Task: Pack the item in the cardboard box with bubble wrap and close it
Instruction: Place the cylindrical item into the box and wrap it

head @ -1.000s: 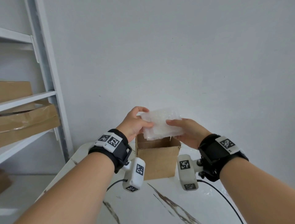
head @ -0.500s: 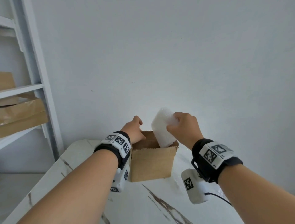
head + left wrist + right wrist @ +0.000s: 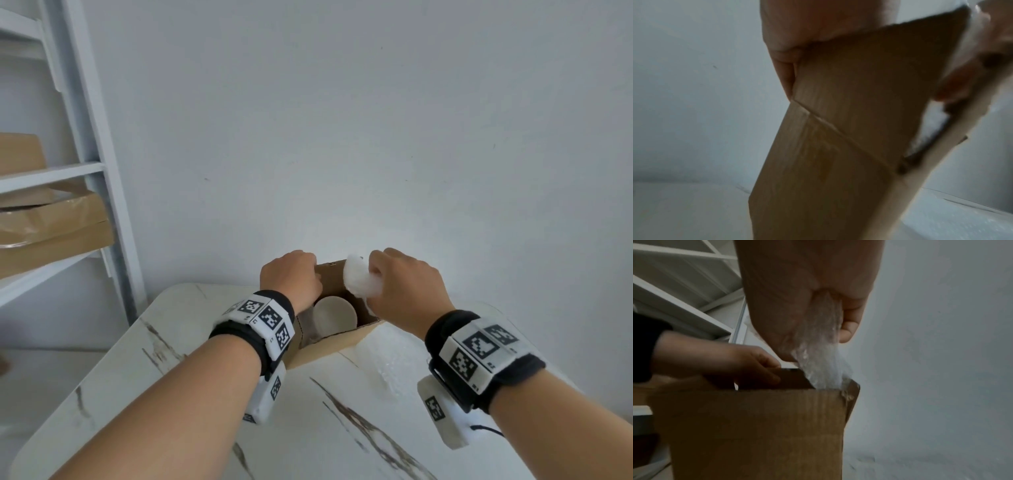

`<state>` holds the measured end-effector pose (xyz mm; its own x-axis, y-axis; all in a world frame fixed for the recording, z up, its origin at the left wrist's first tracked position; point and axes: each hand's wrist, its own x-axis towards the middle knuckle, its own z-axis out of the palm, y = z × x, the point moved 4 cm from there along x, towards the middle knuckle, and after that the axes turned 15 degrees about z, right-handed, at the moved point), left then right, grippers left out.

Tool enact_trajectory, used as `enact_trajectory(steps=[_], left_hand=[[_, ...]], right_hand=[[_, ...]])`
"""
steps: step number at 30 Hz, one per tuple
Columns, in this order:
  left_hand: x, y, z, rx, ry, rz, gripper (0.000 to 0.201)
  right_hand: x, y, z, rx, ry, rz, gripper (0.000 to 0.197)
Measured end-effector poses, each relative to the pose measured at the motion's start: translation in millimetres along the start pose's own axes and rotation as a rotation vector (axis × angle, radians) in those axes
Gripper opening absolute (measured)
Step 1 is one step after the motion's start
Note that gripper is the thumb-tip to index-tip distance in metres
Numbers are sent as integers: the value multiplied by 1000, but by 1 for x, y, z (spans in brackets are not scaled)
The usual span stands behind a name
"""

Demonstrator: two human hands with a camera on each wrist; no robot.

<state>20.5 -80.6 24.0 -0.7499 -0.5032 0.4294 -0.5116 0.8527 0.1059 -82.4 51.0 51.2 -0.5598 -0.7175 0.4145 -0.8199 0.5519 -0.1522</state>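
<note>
Currently, right hand (image 3: pixel 404 284) clenched around crinkled clear bubble wrap (image 3: pixel 359 279) over open corrugated cardboard box (image 3: pixel 760 431), left hand (image 3: pixel 291 279) gripping box flap, round pale item (image 3: pixel 335 315) inside.

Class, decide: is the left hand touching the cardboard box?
Touching. The right wrist view shows the left hand gripping the cardboard box by its top flap.

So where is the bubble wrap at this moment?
In the head view the bubble wrap is in the right hand, going down into the far right corner of the open cardboard box, beside a round pale item.
</note>
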Motion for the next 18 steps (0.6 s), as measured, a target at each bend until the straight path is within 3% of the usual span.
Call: enact_trajectory(steps=[3,8,12,14,16,18], left_hand=[[-2,2,-2,-53,-38,-4,28],[-6,8,-5,-57,-49,27,21],[-9,8,-5,-42,-33,67,23],[-9,8,-4,-48,-31,81,26],[-9,7,-3,-56,-29,87,27],[-10,6,-3,-61,-22,92,24]], right_hand=[[-9,0,12,-71,-76,30,14],[-12,-11,26,-186,-217,81,22],[-12,-22,37,-266,-313,100,6],[-12,-27,39,-253,-383,130,14],[-12,-34,44,-227,-499,194,9],[-12,-38,50,-268,-570,201,28]])
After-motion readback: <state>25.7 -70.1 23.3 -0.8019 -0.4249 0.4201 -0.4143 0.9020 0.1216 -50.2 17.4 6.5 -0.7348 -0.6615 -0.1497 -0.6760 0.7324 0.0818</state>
